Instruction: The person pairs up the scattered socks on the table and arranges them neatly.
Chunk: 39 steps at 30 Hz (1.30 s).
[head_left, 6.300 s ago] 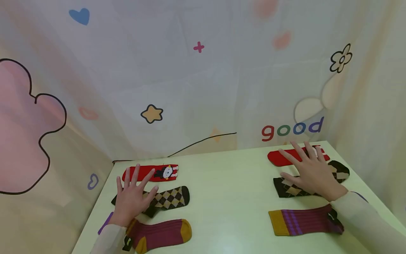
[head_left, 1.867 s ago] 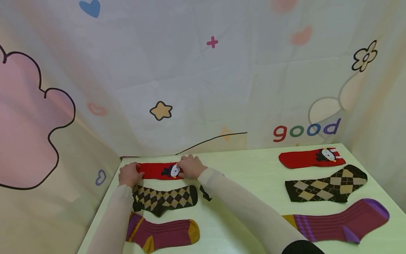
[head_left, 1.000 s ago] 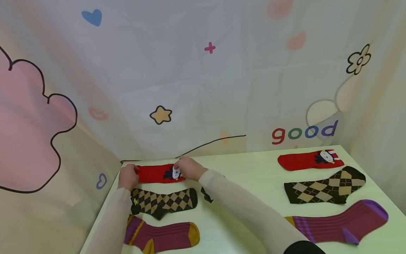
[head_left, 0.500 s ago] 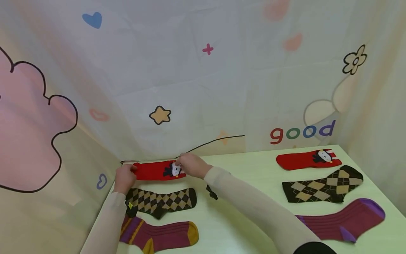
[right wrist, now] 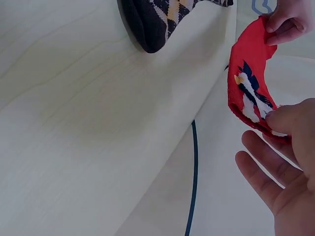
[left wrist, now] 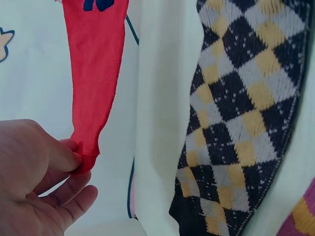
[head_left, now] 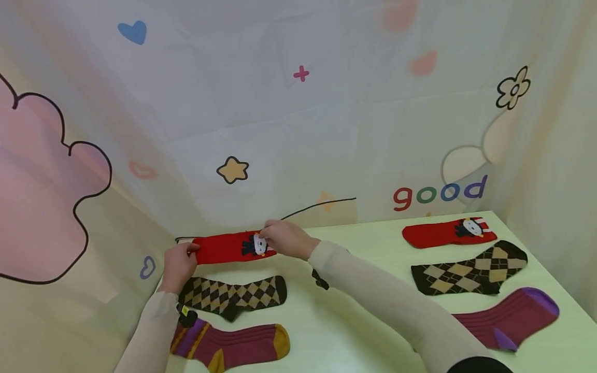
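Observation:
A red sock with a cartoon figure is stretched between both hands above the table's back left. My left hand pinches its plain toe end, thumb on top, as the left wrist view shows on the red sock. My right hand pinches the cuff end beside the white-faced figure; in the right wrist view the other fingers of the right hand extend away from the cloth. Just below lies a black and tan argyle sock, and nearer still a maroon sock with mustard toe and heel.
On the right lie a second red sock, another argyle sock and a maroon sock with purple toe, partly covered by the right sleeve. A printed curtain hangs behind the pale table.
Both hands, first spread flat over the socks on either side, came together at the left red sock and took hold of its ends. The sock has since risen off the table.

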{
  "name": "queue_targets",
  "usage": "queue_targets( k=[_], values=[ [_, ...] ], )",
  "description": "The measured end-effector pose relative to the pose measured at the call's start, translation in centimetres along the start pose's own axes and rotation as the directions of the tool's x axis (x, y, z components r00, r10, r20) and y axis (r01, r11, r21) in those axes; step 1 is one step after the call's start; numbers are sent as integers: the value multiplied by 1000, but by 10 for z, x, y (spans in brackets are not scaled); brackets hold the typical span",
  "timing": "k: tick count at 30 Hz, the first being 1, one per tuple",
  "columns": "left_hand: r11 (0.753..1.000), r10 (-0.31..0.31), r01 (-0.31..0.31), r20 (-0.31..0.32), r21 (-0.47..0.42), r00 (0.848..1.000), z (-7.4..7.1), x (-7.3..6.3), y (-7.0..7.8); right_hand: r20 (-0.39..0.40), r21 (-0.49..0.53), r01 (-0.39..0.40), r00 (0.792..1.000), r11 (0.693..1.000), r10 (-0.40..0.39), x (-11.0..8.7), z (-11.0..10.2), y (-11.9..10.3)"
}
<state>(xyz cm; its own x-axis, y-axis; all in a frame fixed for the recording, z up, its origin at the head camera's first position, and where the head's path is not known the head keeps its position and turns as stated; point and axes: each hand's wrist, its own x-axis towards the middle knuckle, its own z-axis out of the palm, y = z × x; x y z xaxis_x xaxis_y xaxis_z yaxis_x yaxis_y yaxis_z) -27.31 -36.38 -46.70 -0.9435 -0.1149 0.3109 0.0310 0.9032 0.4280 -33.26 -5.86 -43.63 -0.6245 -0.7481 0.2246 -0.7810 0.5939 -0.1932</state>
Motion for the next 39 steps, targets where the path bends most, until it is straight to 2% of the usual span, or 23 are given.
queue_targets(
  k=[4,9,13,27,34,39],
  values=[
    [999,20,-21,-21,-28,1000,-3,-5,7,-13,-15,19,1000,1000,-20,-8,-7,2],
    [997,16,-17,-16,-70,1000,-9,-10,18,-27,-48,23,999,999,-24,-17,-13,7],
    [996,39,-40,-18,-79,999,-12,-13,28,-40,-40,21,999,999,-22,-25,-16,11],
    [984,130,-138,-76,-112,989,-10,-23,50,-112,7,69,991,998,-67,-57,-31,21],
    [970,181,-196,-113,-144,977,-10,-29,62,-165,44,117,980,992,-108,-72,-38,25],
    [972,176,-190,-105,-139,979,-9,-34,69,-170,46,127,978,991,-117,-84,-43,27]
  ],
)
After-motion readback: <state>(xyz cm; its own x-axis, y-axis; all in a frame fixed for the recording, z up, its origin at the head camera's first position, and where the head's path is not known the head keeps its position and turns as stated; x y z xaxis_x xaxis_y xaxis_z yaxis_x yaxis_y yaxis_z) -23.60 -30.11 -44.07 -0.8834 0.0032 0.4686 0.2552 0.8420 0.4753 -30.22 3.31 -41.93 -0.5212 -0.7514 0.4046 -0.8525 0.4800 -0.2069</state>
